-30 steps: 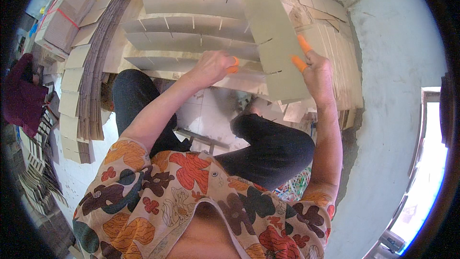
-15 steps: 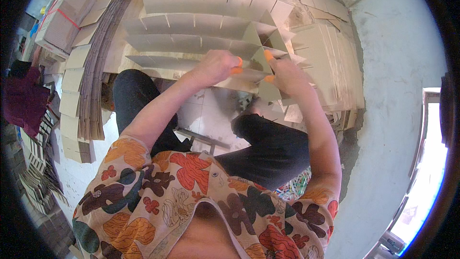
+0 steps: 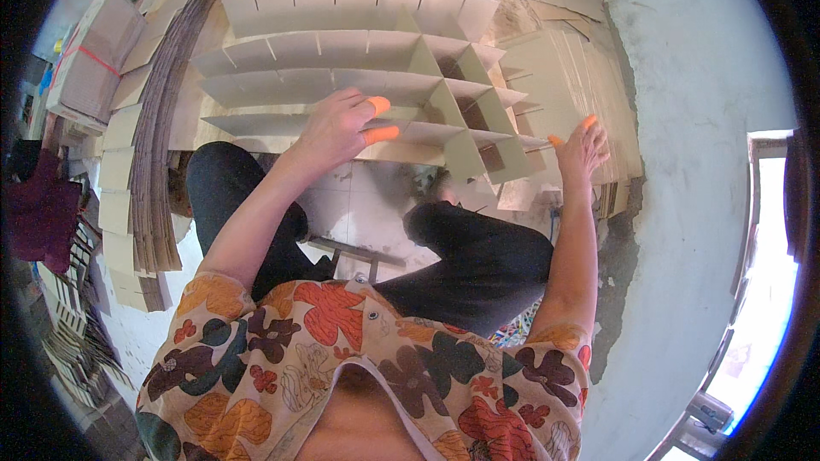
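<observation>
In front of me stands a cardboard divider grid [image 3: 333, 85]: three long slotted strips stand on edge, running left to right. Two shorter cross pieces are slotted across them near their right ends, and a nearer one is this cross piece [image 3: 463, 156]. My left hand [image 3: 337, 128] is over the nearest long strip, thumb and forefinger apart, both in orange finger covers; whether it touches the strip is unclear. To the right of the grid, my right hand [image 3: 581, 154] has its fingers spread, also with orange covers, beside a pile of flat cardboard sheets [image 3: 555, 77].
Behind the grid lies a stack of slotted strips [image 3: 342, 0]. At left are a long row of stacked cardboard pieces [image 3: 158, 137] and a taped carton [image 3: 92, 60]. A wall [image 3: 683, 162] rises close on the right. Below the work surface is a metal bar [image 3: 359, 252] between my legs.
My right hand has left the cross pieces and moved right toward the cardboard sheets. My left hand has shifted left along the nearest strip. The view has shifted slightly.
</observation>
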The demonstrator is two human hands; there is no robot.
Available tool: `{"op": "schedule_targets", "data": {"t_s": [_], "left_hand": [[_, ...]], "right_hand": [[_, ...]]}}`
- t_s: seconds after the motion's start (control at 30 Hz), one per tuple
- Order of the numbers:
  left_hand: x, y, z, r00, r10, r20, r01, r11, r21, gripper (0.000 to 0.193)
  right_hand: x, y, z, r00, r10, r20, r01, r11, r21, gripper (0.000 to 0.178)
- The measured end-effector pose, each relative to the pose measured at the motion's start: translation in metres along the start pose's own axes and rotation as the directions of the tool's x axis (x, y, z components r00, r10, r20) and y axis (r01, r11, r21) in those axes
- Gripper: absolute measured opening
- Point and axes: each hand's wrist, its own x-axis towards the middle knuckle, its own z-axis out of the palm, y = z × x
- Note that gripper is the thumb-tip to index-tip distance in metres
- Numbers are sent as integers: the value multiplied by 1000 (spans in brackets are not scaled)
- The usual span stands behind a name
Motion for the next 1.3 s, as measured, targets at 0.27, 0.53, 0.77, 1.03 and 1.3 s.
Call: {"op": "schedule_targets", "data": {"t_s": [0.27, 0.53, 0.77, 1.03, 1.3], "left_hand": [[-6, -10, -8, 999, 4, -34, -1, 997, 77, 33], [-16, -14, -17, 997, -18, -81, 25, 996, 91, 32], [-21, -12, -12, 996, -65, 53, 61, 995, 72, 31], [-29, -16, -6, 998, -67, 14, 65, 994, 92, 24], [-33, -31, 7, 999, -33, 32, 32, 999, 31, 15]], "right_hand": [[4, 18, 27, 995, 6, 99, -22, 986, 164, 64], [10, 33, -38, 988, 142, -55, -103, 890, 444, 35], [11, 20, -132, 877, -14, -480, 291, 810, 508, 20], [-4, 5, -184, 943, 21, -333, 185, 798, 574, 34], [-40, -70, -204, 894, -359, -267, 421, 473, 774, 30]]}}
